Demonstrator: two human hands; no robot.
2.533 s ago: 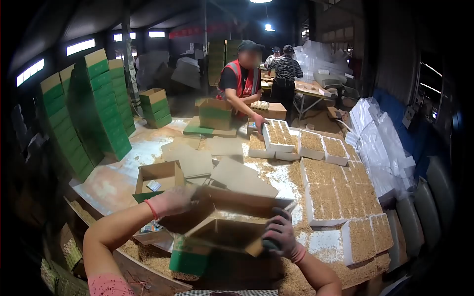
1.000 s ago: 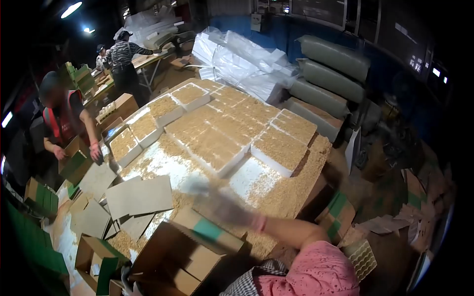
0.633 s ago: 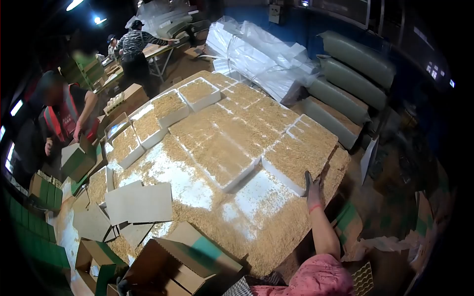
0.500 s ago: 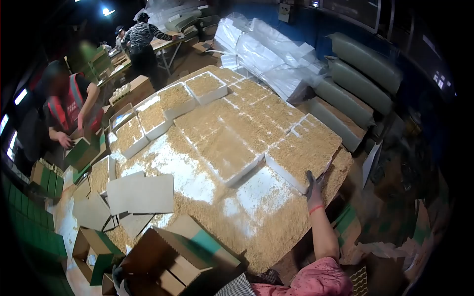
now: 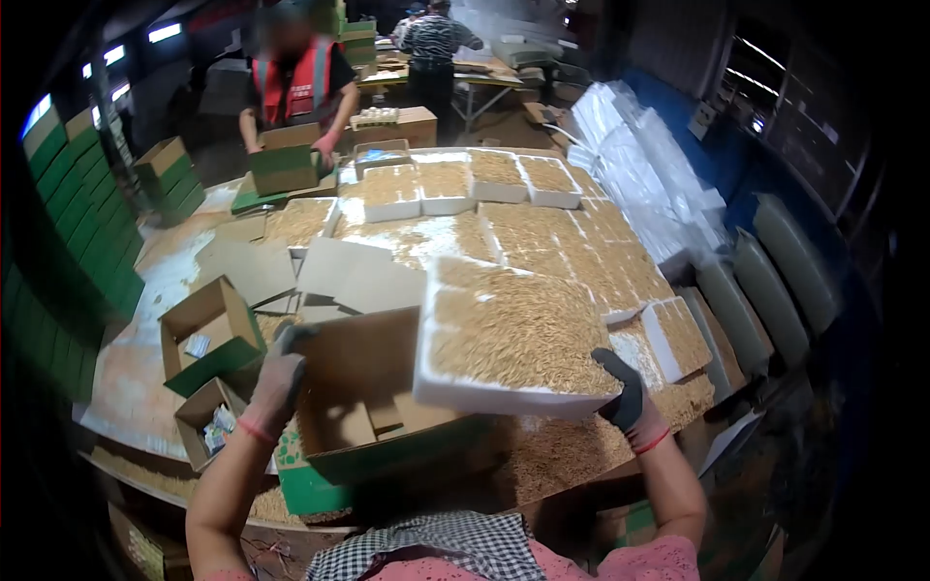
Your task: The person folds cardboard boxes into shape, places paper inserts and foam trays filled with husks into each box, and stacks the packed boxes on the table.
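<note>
One white foam tray (image 5: pixel 513 395), boxy and straight-walled, is filled nearly to the rim with golden-tan husks (image 5: pixel 528 324), with white foam showing along its left and far edges. It is held at a slant above the near part of the table (image 5: pixel 121 387), its left end overlapping in view an open cardboard box (image 5: pixel 354 339), brown inside and green on its near face. The gloved right hand (image 5: pixel 628 395) grips the tray's near right corner; the gloved left hand (image 5: pixel 278 382) is closed over the box's left rim, while similar trays (image 5: pixel 391 211) sit farther off
</note>
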